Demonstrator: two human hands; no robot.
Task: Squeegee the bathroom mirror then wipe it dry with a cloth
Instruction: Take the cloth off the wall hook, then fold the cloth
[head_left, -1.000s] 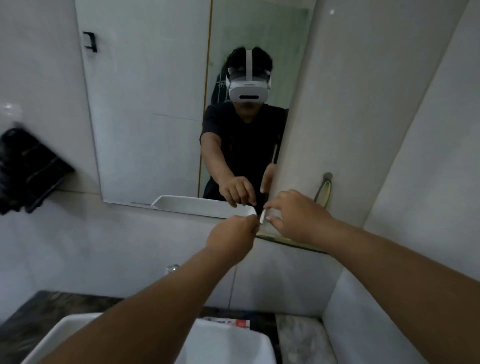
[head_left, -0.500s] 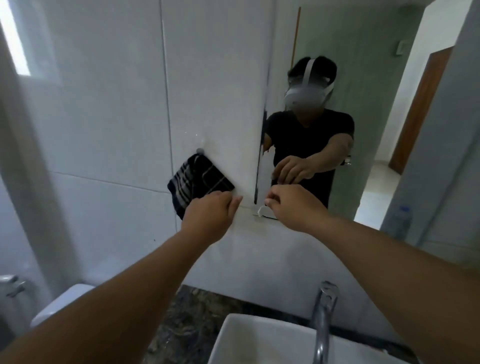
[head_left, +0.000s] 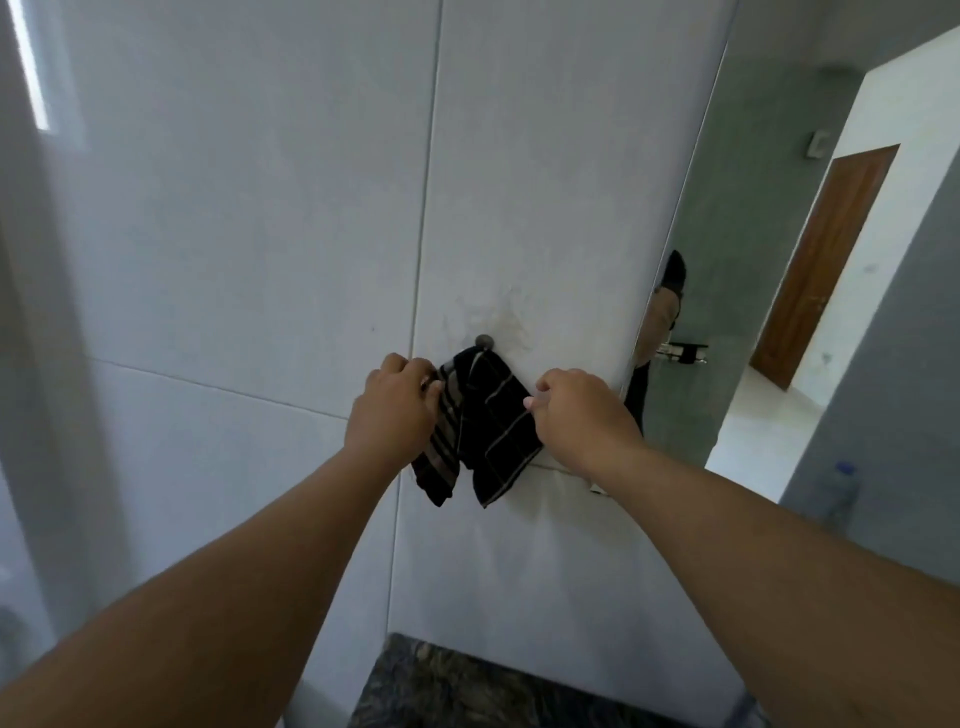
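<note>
Your left hand seems closed on the soft, light cloth hanging from the wall hook; lift near the hook. Right hand: grip unclear.

Bare wall around hung cloth

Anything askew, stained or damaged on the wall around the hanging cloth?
Yes: a faint brownish smudge marks the white tile just above the hook, right of it. The dark striped cloth hangs bunched and lopsided from that hook. Nothing looks broken or spilled.
</note>
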